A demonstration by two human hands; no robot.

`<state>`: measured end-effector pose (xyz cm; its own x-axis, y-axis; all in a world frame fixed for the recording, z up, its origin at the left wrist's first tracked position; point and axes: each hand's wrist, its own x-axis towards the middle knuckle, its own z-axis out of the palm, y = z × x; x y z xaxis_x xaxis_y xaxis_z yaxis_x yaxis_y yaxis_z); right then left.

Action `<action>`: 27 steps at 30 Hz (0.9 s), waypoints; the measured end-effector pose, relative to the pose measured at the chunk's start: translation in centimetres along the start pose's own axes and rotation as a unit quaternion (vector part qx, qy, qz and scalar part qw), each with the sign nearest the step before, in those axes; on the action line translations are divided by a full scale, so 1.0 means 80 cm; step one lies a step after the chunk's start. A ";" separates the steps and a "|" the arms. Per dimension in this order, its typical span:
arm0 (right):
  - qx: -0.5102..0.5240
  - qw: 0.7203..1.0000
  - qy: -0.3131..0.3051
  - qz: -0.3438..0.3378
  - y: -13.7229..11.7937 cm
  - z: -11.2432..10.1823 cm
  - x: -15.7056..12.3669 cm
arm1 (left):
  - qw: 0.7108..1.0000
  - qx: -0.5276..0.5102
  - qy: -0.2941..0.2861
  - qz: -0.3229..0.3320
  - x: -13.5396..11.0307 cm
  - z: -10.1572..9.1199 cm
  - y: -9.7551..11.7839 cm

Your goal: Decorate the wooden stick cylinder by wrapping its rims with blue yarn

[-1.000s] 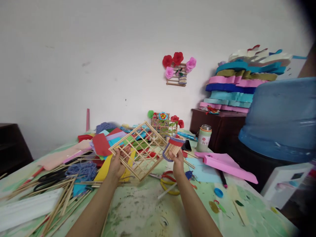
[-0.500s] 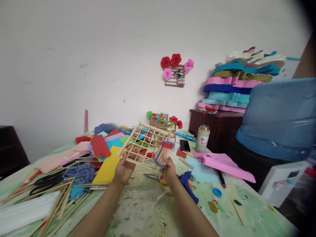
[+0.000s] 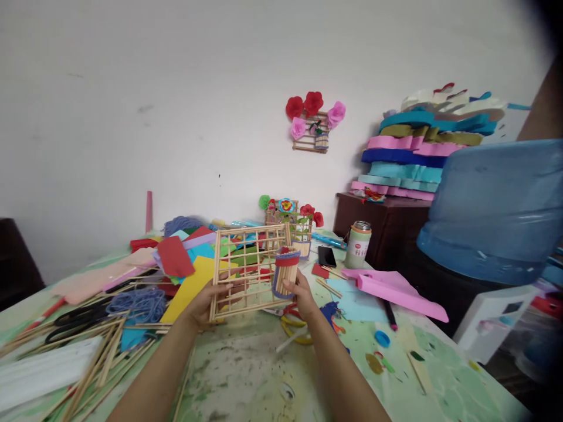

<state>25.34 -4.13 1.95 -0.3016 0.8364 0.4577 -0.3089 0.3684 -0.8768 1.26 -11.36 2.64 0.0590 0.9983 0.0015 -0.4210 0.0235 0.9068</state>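
Observation:
A lattice frame of thin wooden sticks (image 3: 244, 256) is held up above the table, its face turned toward me. On its lower right corner sits a small stick basket (image 3: 286, 280) with a red band and purple yarn edging. My left hand (image 3: 210, 300) is closed around the left edge of the lattice, some fingers behind the bars. My right hand (image 3: 303, 295) grips the basket's right side, with the thumb on its front. Below the lattice lie scissors with yellow-and-red handles (image 3: 295, 329), partly hidden by my right hand and forearm.
Coloured paper sheets (image 3: 176, 256), purple yarn (image 3: 136, 305) and loose sticks (image 3: 109, 351) crowd the left. To the right are a phone (image 3: 326, 256), a bottle (image 3: 358, 245), pink paper (image 3: 400, 293) and a blue cap (image 3: 382, 338). A decorated lattice (image 3: 310, 132) hangs on the wall.
The lattice has turned from a slanted tilt to more upright and level, showing the basket's front. My left hand has moved left and down the lattice's edge; my right hand keeps its grip.

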 end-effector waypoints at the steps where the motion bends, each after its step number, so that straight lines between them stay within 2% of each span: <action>1: -0.025 0.999 0.026 -0.010 0.002 0.001 0.001 | 1.000 0.000 0.006 0.011 0.001 0.000 -0.001; 5: -0.167 0.975 0.139 -0.051 0.008 0.000 0.005 | 0.998 -0.015 0.038 0.046 0.006 -0.006 -0.003; 11: -0.347 0.927 0.133 -0.044 0.017 0.011 -0.001 | 0.995 -0.015 0.078 0.066 0.005 -0.005 -0.001; 16: -0.378 0.913 0.149 -0.039 0.031 0.028 -0.011 | 0.997 -0.004 0.065 0.047 0.004 0.008 -0.006; 20: -0.370 0.908 0.190 -0.055 0.042 0.030 -0.012 | 0.997 -0.004 0.060 0.052 0.005 0.012 -0.009; 23: -0.356 0.908 0.212 -0.065 0.039 0.030 -0.012 | 0.996 -0.006 0.070 0.057 0.007 0.011 -0.009; 27: -0.357 0.906 0.209 -0.089 0.022 0.037 -0.016 | 0.994 -0.004 0.079 0.079 0.008 0.008 -0.007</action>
<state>22.54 -5.75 0.21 0.1099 0.7636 0.6363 0.3874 0.5567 -0.7349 2.15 -10.78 2.39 -0.1513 0.9856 0.0759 -0.4215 -0.1338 0.8969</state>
